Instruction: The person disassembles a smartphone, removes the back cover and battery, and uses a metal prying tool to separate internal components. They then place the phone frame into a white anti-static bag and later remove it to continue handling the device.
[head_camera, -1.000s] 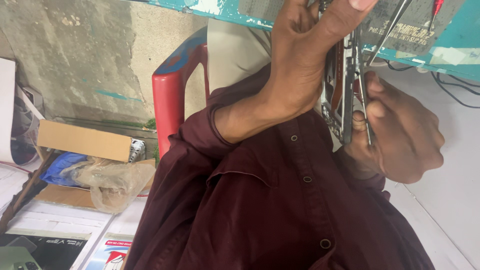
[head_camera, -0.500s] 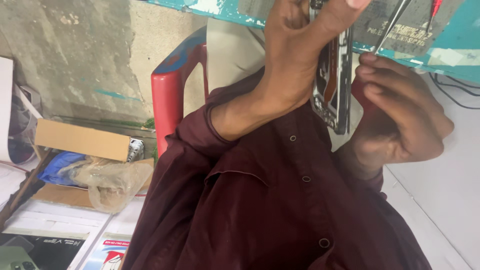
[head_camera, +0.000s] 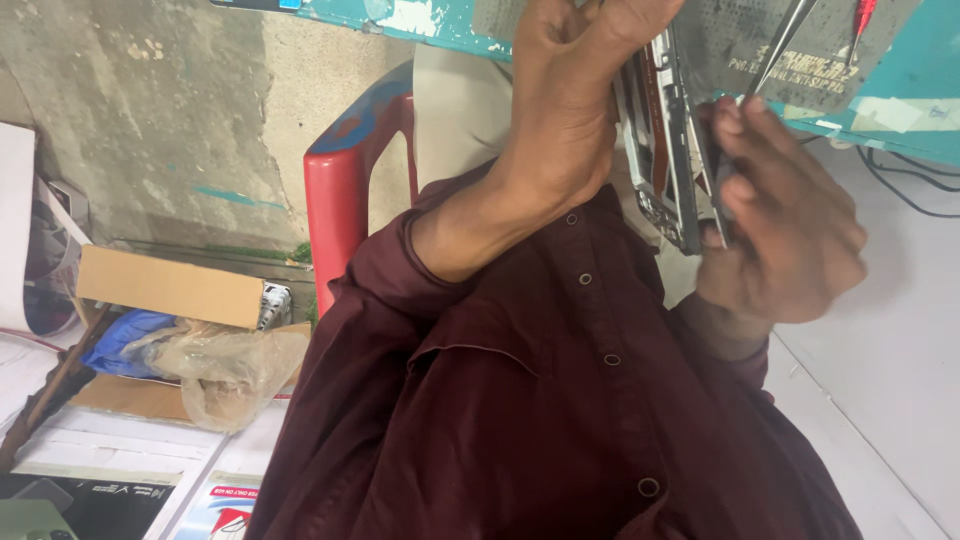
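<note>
- I have one view only, from the head camera, tilted steeply down along the chest.
- It sits very close to the hands, floor at left.

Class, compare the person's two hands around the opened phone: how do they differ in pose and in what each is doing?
The left hand reaches up with its wrist bent, its grip wrapped round the opened phone. The right hand sits lower, fingers curled, steadying the phone's edge and also pinching tweezers. Both touch the phone and come from maroon sleeves.
</note>
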